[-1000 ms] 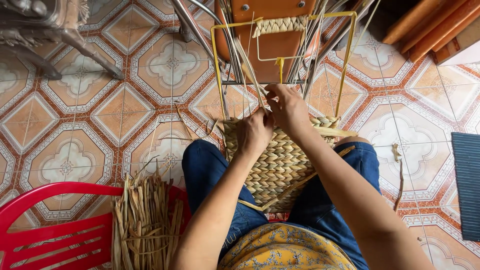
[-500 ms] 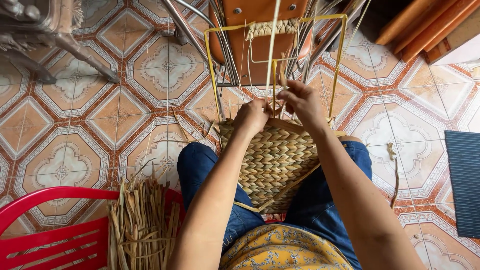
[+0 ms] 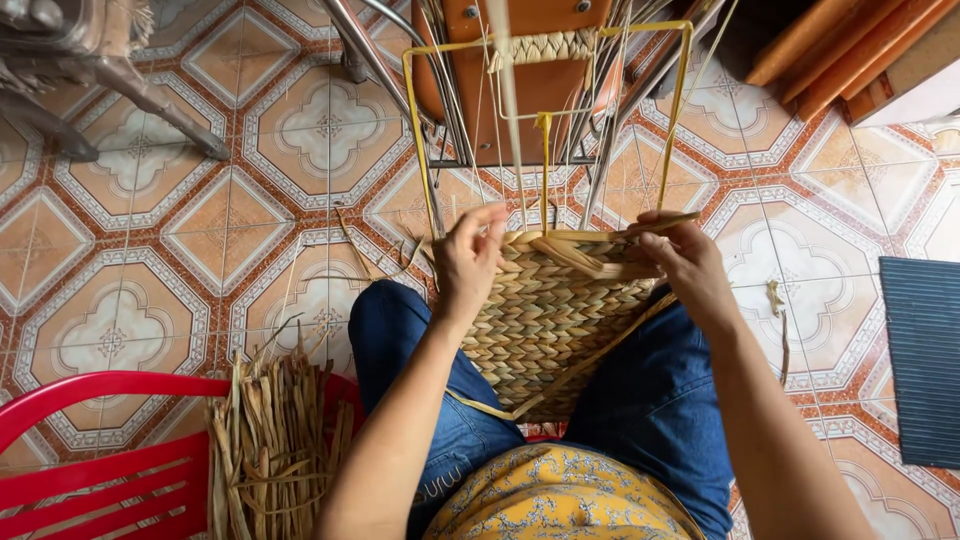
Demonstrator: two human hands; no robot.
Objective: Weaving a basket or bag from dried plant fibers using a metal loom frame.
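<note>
Left hand [image 3: 470, 262] pinches an upright strand [image 3: 505, 90], right hand [image 3: 685, 265] clamps the weave's [image 3: 555, 310] loose strip; light, pliable, probably brittle, best held near the woven edge.

The person's two forearms are bare from the elbow down, with no sleeve, watch, bracelet or ring to be seen on either. The left hand [image 3: 470, 262] sits at about eleven o'clock from the lap, the right hand [image 3: 685, 265] at about one o'clock. The legs are in dark blue denim trousers [image 3: 660, 400], slightly faded and creased over the thighs, with a seam showing near the left knee at nine o'clock. At six o'clock, along the bottom edge, a mustard-yellow top [image 3: 560, 500] is printed with small grey-blue flower sprigs, its hem curving over the trousers.
</note>
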